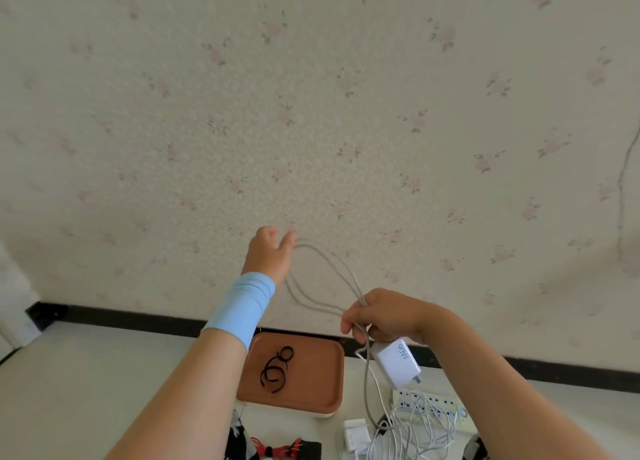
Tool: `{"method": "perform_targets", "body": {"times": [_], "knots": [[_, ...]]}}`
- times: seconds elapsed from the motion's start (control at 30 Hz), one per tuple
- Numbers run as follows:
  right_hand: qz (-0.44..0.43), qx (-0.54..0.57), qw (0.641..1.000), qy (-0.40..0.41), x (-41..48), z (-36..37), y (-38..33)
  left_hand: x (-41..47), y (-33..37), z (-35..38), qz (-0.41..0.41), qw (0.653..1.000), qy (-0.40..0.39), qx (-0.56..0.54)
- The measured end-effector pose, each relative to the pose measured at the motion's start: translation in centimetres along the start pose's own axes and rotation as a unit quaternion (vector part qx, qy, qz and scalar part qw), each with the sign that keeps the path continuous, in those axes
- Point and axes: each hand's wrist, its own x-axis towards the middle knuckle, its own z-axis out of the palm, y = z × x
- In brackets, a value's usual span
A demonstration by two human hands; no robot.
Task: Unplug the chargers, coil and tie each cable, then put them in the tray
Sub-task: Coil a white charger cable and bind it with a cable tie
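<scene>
My right hand (384, 315) grips a bundle of grey cable (341, 275) together with a white 90W charger (398, 359), whose prongs point down to the right. My left hand (270, 255), raised toward the wall, has the far end of the cable loops hooked around its fingers and stretches them taut. A pale blue band wraps the left wrist. Below the hands sits the brown tray (332, 390) with black cable ties (277, 369) inside. A white power strip (433, 406) lies at the lower right under tangled white cables (415, 432).
A second white charger (355, 433) lies on the table near the tangled cables. Red and black items (284, 451) lie at the bottom edge. The table's far edge meets a floral wallpapered wall with a black baseboard (138, 317).
</scene>
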Motion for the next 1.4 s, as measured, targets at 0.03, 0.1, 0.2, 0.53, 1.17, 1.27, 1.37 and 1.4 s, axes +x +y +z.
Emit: {"method": "perform_targets", "body": {"times": [0.03,0.1,0.2,0.53,1.17,1.27,1.37,1.4], "knots": [[-0.007,0.028,0.999,0.023,-0.3,0.0,-0.1,-0.4,-0.1,-0.1,-0.059,0.997,0.006,-0.052],[-0.021,0.08,0.995,0.059,-0.8,0.3,-0.2,-1.9,0.2,-0.4,-0.191,0.959,-0.045,-0.205],[-0.041,0.123,0.988,0.087,-1.3,1.5,-0.5,-4.5,0.2,-0.5,-0.23,0.925,-0.197,-0.231],[-0.075,0.161,0.982,0.067,-1.7,4.2,-1.6,-6.5,0.5,0.3,-0.1,0.926,-0.209,-0.3],[0.026,0.047,0.991,-0.121,1.0,2.4,-1.5,0.7,0.2,-1.5,-0.175,0.817,0.036,-0.548],[0.023,-0.115,0.978,-0.175,0.4,1.6,-1.5,1.5,-0.3,-2.2,-0.156,0.848,0.12,-0.492],[0.05,-0.152,0.973,-0.166,0.1,1.4,-1.3,1.6,-0.4,-2.6,-0.147,0.854,0.16,-0.473],[0.044,-0.134,0.979,-0.144,0.1,1.5,-1.1,1.7,-0.6,-2.7,-0.152,0.853,0.152,-0.476]]}}
